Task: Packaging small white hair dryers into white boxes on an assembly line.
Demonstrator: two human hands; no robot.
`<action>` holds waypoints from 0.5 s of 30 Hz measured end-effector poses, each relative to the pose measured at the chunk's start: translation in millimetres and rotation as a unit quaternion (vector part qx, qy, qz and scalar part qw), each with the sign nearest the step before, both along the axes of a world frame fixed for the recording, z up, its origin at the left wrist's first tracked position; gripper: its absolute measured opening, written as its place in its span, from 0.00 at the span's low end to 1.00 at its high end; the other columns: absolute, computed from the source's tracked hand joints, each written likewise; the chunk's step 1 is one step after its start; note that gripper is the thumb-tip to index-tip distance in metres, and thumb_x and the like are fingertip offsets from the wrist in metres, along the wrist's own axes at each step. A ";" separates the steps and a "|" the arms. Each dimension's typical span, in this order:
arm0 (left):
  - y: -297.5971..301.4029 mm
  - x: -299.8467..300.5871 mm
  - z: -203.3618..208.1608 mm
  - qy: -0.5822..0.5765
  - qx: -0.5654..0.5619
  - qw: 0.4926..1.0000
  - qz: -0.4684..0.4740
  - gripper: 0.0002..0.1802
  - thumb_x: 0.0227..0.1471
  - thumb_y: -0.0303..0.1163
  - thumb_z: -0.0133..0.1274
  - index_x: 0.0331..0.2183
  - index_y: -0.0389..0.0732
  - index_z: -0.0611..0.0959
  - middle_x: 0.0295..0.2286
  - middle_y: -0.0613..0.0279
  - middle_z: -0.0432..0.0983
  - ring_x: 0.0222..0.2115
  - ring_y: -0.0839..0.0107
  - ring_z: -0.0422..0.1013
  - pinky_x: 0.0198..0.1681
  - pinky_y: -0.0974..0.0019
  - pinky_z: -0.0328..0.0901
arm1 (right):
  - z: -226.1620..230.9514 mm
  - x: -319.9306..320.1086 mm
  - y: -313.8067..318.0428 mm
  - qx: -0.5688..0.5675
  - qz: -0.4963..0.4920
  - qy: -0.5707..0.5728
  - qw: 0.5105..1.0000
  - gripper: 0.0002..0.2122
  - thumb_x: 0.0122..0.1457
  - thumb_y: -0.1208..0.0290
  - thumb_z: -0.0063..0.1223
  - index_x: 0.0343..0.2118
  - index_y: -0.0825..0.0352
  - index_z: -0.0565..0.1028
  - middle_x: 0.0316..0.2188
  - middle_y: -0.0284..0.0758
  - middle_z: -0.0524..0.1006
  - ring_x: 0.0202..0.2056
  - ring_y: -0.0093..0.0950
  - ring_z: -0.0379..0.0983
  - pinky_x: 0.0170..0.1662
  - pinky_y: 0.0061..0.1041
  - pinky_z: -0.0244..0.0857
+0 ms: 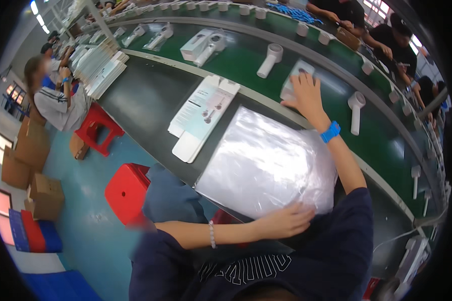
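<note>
My right hand (308, 95), with a blue band at the wrist, reaches over the green belt. Its fingers are spread across a small white box (289, 89), partly covering it. My left hand (286, 220) lies at the near edge of a stack of clear plastic bags (256, 155); its fingers are loosely extended, slightly blurred, with nothing visible in them. Left of the bags lies a pile of flattened printed cartons (206, 115). Near my right hand on the belt are two white handheld fans (271, 60), one on each side; the other fan (356, 111) is to the right.
Further left on the belt, a bagged fan (211, 48) rests against a white box (194, 46). Flat cartons (103, 70) are stacked at the table's far left. Red stools (128, 193) stand beside the table. A co-worker (60, 95) sits left; others work across the belt.
</note>
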State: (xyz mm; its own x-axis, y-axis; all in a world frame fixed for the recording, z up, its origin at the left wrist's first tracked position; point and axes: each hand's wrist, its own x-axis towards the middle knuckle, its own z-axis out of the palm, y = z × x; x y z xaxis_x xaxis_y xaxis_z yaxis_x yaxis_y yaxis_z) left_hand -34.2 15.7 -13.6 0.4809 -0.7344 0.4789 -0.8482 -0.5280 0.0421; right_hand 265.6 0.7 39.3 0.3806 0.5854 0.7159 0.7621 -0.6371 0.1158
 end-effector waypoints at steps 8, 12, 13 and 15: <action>-23.9 -12.9 -7.9 0.062 0.223 0.972 0.040 0.25 0.45 0.40 0.48 0.45 0.40 0.79 0.55 0.59 0.61 0.60 0.63 0.49 0.60 0.53 0.49 | 24.6 88.4 141.0 0.040 -0.124 0.154 0.979 0.31 0.49 0.46 0.55 0.47 0.68 0.68 0.41 0.41 0.73 0.42 0.39 0.71 0.45 0.40 0.63; -45.7 -4.2 -34.8 -0.231 0.147 0.958 0.085 0.24 0.46 0.34 0.44 0.46 0.38 0.77 0.52 0.60 0.67 0.56 0.67 0.57 0.63 0.58 0.46 | -52.0 213.6 121.0 0.096 -0.114 0.133 0.980 0.32 0.46 0.50 0.57 0.51 0.67 0.66 0.46 0.50 0.71 0.41 0.49 0.73 0.44 0.42 0.67; -50.3 -4.1 -40.6 -0.190 0.066 0.977 0.075 0.24 0.46 0.34 0.44 0.46 0.38 0.77 0.52 0.60 0.67 0.56 0.66 0.57 0.63 0.59 0.45 | -52.5 228.8 122.4 0.078 -0.120 0.227 0.963 0.33 0.44 0.52 0.60 0.51 0.66 0.64 0.46 0.50 0.71 0.45 0.48 0.70 0.46 0.42 0.66; -41.0 -8.7 -47.7 -0.077 -0.013 0.996 0.047 0.24 0.45 0.33 0.44 0.45 0.37 0.77 0.49 0.60 0.70 0.52 0.64 0.61 0.60 0.60 0.51 | -35.3 207.3 154.1 0.056 -0.102 0.327 0.938 0.35 0.41 0.53 0.62 0.51 0.64 0.62 0.46 0.49 0.71 0.49 0.48 0.68 0.48 0.41 0.65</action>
State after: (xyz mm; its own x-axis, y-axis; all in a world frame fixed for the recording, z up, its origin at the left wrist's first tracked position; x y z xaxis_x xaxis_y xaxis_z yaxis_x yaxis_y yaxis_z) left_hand -42.9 -25.3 -61.2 0.4654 -0.6763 0.5709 -0.7928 -0.6053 -0.0708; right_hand 472.9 154.9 4.0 0.8550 0.3883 0.3438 0.5087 -0.7571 -0.4098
